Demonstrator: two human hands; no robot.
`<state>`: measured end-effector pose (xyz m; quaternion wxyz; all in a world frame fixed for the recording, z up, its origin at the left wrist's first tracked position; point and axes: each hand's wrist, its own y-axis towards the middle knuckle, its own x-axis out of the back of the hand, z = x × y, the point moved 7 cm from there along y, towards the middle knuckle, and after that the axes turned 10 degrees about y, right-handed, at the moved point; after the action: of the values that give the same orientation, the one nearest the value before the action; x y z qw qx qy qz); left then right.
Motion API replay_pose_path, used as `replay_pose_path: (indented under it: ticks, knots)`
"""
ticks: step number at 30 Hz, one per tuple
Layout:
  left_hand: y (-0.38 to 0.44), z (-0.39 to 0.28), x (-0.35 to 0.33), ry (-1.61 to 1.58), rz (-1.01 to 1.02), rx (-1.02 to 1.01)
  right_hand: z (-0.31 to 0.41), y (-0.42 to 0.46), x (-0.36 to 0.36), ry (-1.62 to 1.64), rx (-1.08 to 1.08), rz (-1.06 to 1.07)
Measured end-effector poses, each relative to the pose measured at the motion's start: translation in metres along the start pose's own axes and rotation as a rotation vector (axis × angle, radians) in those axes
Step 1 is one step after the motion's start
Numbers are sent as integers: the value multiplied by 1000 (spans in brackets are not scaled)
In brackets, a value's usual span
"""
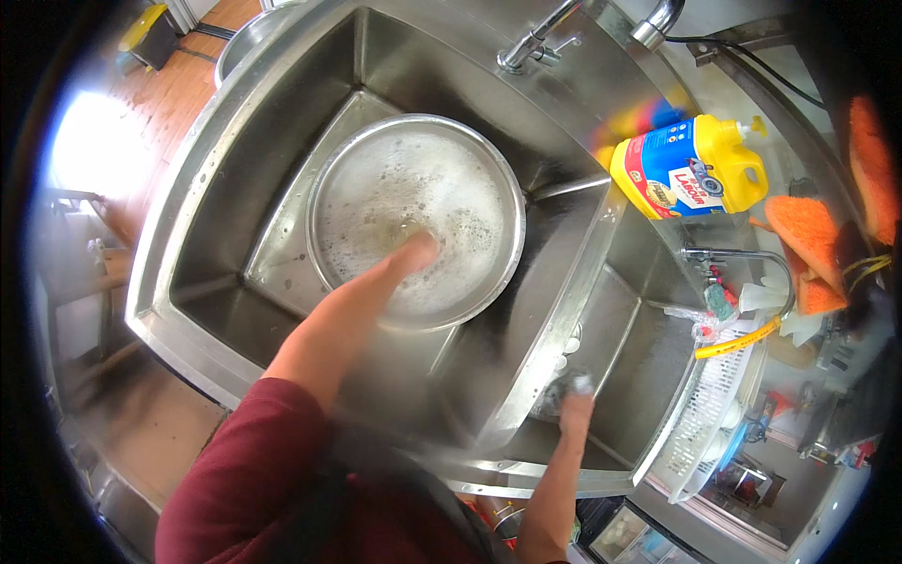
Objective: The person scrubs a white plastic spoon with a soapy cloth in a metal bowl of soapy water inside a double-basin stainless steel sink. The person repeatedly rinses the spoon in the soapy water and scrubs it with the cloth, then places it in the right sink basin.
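Note:
A round metal basin (513, 261) full of foamy water stands in the large stainless steel sink (423, 63). My left hand (423, 248) reaches into it; the fingers are under the suds, so any grasp is hidden. In the smaller sink compartment (634, 374) on the right, my right hand (579, 402) is low near the divider, at a small pale, shiny item (582, 384). Blur hides whether the fingers hold it. Small white round items (572, 345) lie by the divider just beyond that hand.
A yellow pump jug (687, 169) stands behind the divider. Two faucets (518, 60) and a curved tap with a yellow hose (740, 340) rise at the back and right. Orange gloves (807, 233) hang at the right, above a white plastic basket (705, 416). A metal bowl (246, 42) sits beyond the sink's left rim.

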<state>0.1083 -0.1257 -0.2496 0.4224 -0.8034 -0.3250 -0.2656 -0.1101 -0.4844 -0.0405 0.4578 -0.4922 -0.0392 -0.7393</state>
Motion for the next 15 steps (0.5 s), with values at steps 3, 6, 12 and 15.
replay_pose_path:
  ticks: [3,6,12,15]
  knots:
    - [-31,25,5,-61,-251,73,83,-32,33,397,197,-114]
    - [-80,17,40,-145,-65,49,156,-53,21,756,144,52]
    - [-178,-36,156,372,-396,-81,259,-37,-76,853,343,429]
    - [-195,-48,179,462,-365,-60,311,-49,-99,355,481,372]
